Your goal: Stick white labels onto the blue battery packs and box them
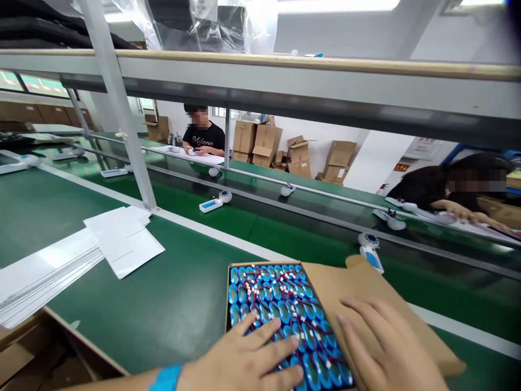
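1. Rests left hand (248, 355), fingers spread, on blue batteries (233, 293) in box (227, 309) beneath.
2. Places right hand (388, 345), unclenched, at cardboard flap (331, 282) alongside.
3. Risks snagging thin wires (285, 288) if dragging fingers across.

Head-worn view — facing forward and down, green bench close, far workers beyond

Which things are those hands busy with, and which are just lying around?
Seemingly in use:
Left hand: blue cylindrical cells with red wires
Right hand: brown cardboard flap

Seemingly just lying about:
Flat white sheets
White gadget with blue panel
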Tool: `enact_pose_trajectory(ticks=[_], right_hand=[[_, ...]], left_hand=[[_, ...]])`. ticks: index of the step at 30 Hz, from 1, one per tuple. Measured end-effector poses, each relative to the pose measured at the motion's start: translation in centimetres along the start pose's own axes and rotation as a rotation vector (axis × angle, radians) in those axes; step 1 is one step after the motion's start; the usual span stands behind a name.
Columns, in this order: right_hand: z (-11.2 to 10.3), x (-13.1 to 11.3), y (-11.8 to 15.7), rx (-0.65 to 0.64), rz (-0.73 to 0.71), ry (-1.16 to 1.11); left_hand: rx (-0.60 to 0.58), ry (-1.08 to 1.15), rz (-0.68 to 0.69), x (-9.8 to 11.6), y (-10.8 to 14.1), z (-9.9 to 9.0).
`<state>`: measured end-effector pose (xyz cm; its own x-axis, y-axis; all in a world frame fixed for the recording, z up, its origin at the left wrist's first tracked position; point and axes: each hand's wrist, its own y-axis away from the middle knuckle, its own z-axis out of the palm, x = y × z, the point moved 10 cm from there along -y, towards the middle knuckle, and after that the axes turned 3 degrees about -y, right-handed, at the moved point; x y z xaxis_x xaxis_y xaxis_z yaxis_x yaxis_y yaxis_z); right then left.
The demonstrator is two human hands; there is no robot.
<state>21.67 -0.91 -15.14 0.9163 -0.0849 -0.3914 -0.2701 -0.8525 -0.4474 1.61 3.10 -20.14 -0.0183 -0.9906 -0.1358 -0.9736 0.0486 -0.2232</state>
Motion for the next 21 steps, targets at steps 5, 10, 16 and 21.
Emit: enact_pose_trajectory(ticks=[5,10,16,21], right_hand=[[8.2,3.0,-6.3,-0.507,0.217,-0.182],[12.3,5.9,-7.5,-0.984,0.339,-0.252],[12.4,5.2,-7.6,-1.322,0.428,-0.157],[11.5,1.5,-10.0,-1.357,0.368,0.243]], left_hand=[[-0.276,0.365,-0.019,-4.9,3.0,-4.8],[-0.048,0.532,-0.165,-9.4,-0.1,-5.1],[-0.034,0.521,-0.202,-10.3,-5.0,-0.5],[-0.048,0.525,-0.231,-10.4,-4.8,-0.1]])
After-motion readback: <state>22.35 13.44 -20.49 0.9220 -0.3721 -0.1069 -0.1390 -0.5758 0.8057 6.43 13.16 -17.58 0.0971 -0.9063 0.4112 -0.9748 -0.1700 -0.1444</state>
